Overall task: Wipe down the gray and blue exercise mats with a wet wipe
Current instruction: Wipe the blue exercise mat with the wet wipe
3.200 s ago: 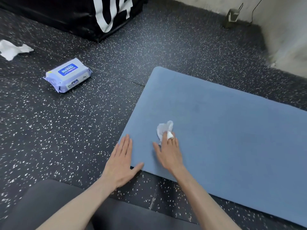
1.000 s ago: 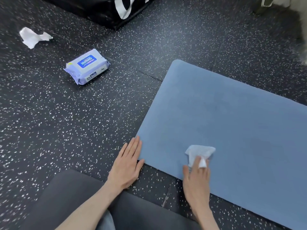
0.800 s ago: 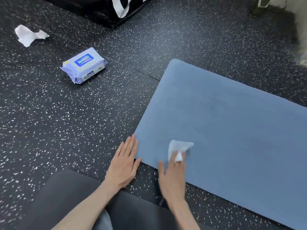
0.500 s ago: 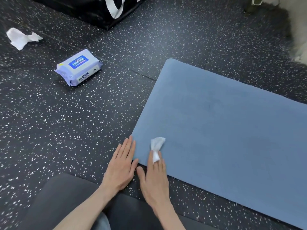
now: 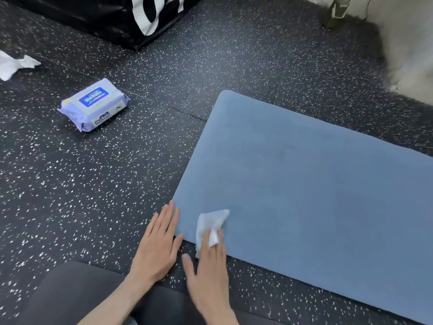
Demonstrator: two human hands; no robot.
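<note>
We kneel at the near left corner of the blue exercise mat (image 5: 316,198), and take that mat as our landmark. It is a flat slab with rounded corners, a matte and faintly fuzzy surface, and a dull slate-blue colour. It lies straight on the floor (image 5: 70,184), which is black rubber flecked with white chips and laid in tiles with thin seams.

The wet wipe (image 5: 209,225) sits on the mat just inside its near left corner. It is thin white cloth, crumpled into a rough triangle, with one tail hanging over the mat's near edge.

Our right hand (image 5: 208,273) lies flat on the wipe, fingers long and close together. A fold of the wipe comes up between two fingers, so the grip looks like a press with a light pinch, though motion blur makes this hard to judge. The heel of the hand is off the mat, over the floor.

Our left hand (image 5: 157,245) rests palm down at the mat's left edge. Its fingers are straight and together, and the thumb touches the corner.

Well to the left of the mat is a pack of wipes (image 5: 93,104), a soft glossy lilac pillow pouch with a blue label. Farther left is a crumpled white wipe (image 5: 14,65). Beyond the mat's far left corner stands a black box (image 5: 105,17) with shiny sides and white lettering. Nearest to us of all, dark gray trousers (image 5: 77,299) cover our knee.
</note>
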